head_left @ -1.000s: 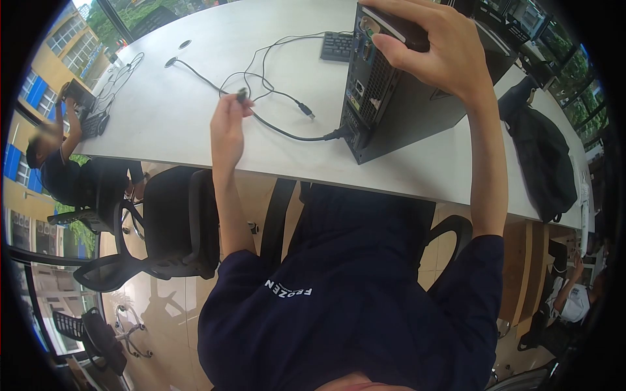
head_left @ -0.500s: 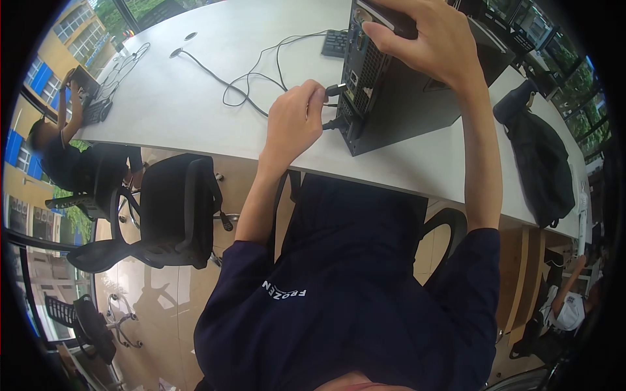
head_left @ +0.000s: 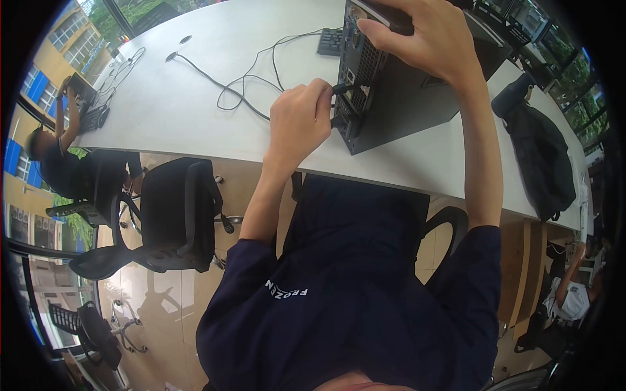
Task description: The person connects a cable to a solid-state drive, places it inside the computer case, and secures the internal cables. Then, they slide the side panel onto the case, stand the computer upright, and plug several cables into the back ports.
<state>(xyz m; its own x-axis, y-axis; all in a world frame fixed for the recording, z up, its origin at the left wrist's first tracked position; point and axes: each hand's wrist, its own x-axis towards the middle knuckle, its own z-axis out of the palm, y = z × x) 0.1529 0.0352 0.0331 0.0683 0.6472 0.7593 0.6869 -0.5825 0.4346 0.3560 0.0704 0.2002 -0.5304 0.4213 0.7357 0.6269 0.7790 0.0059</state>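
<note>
A black computer tower (head_left: 417, 107) stands on the white desk, its rear panel with ports facing left. My left hand (head_left: 298, 124) pinches a black cable plug (head_left: 340, 88), whose tip is right at the rear ports. Just below it, another black plug (head_left: 338, 122) sits at the lower part of the panel, partly behind my fingers. My right hand (head_left: 435, 44) grips the tower's top edge, thumb on the rear side near the upper ports and the other fingers partly cut off by the view.
Loose black cable (head_left: 241, 98) runs across the white desk (head_left: 163, 111) from a desk grommet. Behind the tower's left side lies a keyboard (head_left: 330, 42). A black bag (head_left: 540, 156) rests at right. Black chairs (head_left: 173, 218) and a seated person (head_left: 59, 159) are at left.
My left hand has moved slightly right, bringing the plug from just off the rear panel up to the ports. My right hand keeps its grip on the tower.
</note>
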